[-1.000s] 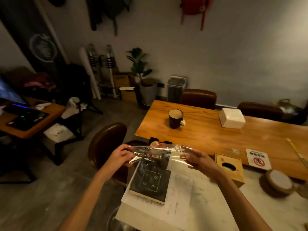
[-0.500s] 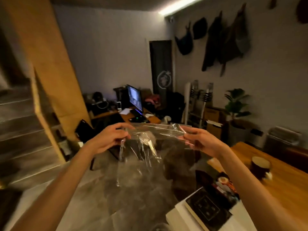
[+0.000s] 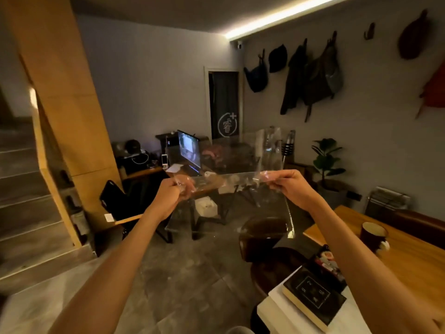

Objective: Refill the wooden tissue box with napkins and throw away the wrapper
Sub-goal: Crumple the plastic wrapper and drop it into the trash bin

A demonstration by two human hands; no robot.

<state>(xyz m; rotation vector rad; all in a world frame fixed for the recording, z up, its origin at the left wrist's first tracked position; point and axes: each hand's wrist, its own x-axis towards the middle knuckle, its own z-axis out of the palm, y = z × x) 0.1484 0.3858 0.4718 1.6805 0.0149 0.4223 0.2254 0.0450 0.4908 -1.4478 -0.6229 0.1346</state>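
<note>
A clear plastic wrapper (image 3: 228, 179) is stretched out flat in the air in front of me, over the floor. My left hand (image 3: 172, 191) pinches its left end and my right hand (image 3: 292, 185) pinches its right end, both arms held out at chest height. The sheet hangs down below the hands and the room shows through it. The wooden tissue box and the napkins are out of view.
At the lower right stand a wooden table (image 3: 409, 263) with a dark mug (image 3: 373, 236) and a white surface holding a black book (image 3: 313, 300). A brown chair (image 3: 265, 239) sits below the wrapper. A desk with a lit laptop (image 3: 190, 150) is ahead, stairs (image 3: 26, 201) on the left.
My view has swung left, from the table toward the room and stairs. Both hands rose and spread apart, pulling the wrapper taut.
</note>
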